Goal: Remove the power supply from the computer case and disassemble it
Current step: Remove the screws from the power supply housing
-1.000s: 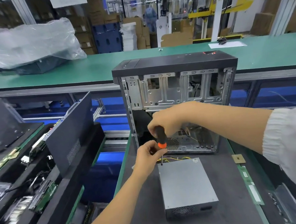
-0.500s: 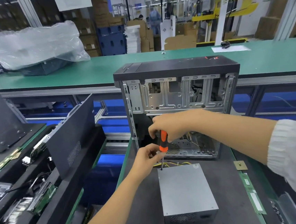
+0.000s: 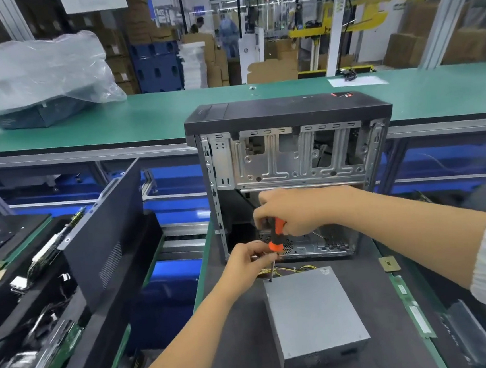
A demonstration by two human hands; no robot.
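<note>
Here I see my right hand (image 3: 290, 212) curled round the screwdriver (image 3: 276, 237) handle, my left hand (image 3: 245, 262) pinching its shaft, tip on the supply's (image 3: 313, 313) far-left corner. The supply lies outside the case (image 3: 294, 176), just before it; yellow wires (image 3: 291, 269) between them.

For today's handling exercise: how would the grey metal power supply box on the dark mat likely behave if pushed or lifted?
The grey metal power supply box looks rigid, so it should not flex. It lies flat on its broad face on the dark mat, so it would probably slide rather than tip. The yellow wires behind it look floppy and may trail.
</note>
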